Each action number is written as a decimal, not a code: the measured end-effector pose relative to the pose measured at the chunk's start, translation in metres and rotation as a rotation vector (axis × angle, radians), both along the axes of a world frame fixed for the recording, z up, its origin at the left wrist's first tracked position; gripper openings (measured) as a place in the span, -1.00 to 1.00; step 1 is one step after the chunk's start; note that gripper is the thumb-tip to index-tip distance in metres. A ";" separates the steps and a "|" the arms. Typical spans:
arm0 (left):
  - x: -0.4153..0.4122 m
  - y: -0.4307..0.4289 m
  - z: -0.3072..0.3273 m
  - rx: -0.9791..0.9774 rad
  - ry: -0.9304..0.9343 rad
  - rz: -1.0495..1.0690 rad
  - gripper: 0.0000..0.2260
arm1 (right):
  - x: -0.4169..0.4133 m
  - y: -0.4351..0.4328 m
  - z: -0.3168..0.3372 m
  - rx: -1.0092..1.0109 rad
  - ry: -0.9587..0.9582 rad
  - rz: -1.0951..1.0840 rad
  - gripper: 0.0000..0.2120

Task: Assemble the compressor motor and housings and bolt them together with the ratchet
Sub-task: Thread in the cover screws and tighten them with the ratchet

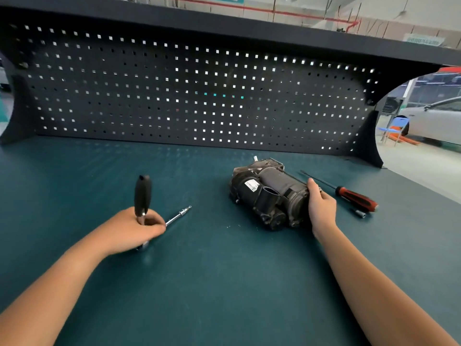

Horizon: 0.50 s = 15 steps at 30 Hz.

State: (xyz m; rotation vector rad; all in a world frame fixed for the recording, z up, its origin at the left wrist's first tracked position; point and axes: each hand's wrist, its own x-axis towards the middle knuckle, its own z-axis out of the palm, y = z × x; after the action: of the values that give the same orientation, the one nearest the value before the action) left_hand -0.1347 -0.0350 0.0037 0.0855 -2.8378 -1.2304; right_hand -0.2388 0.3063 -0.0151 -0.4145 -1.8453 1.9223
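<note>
Teal matting covers the tabletop (224,283).

Head view. The left grip (134,231), a bare hand, is curled round the ratchet (142,196) low on its shank, so the black handle stands nearly upright above the knuckles. The ratchet's head shows below the fist, at the mat. An extension bar (178,216) with a socket at its tip runs from the head rightward and away.

The right grip (321,208), also bare, clasps the right end of the compressor (269,193), thumb on top and fingers passing round its far side. The compressor, a dark body of joined cylinders with a white label, lies right of centre on the tabletop, well apart from the ratchet.

Just right of that hand lie a long screwdriver (356,199) with a red-and-black handle and, near it, a small loose socket (360,214). A black pegboard (187,96) backs the tabletop. A white car (436,118) and a blue chair (396,128) stand at far right.
</note>
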 end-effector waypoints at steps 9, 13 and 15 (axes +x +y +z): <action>-0.002 0.035 -0.009 0.606 -0.063 0.095 -0.77 | 0.008 -0.002 0.003 0.250 -0.038 -0.081 -0.52; 0.000 0.049 -0.009 0.784 -0.141 0.051 -0.74 | 0.010 0.000 0.003 0.313 -0.037 -0.053 -0.49; -0.002 0.053 -0.011 0.754 -0.116 0.052 -0.72 | 0.014 -0.002 0.003 0.381 -0.019 -0.055 -0.48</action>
State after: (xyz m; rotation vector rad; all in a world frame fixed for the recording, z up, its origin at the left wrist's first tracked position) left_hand -0.1368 0.0182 -0.0075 0.2569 -2.2585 -2.2544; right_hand -0.2243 0.3042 -0.0121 -0.3528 -2.1275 1.4883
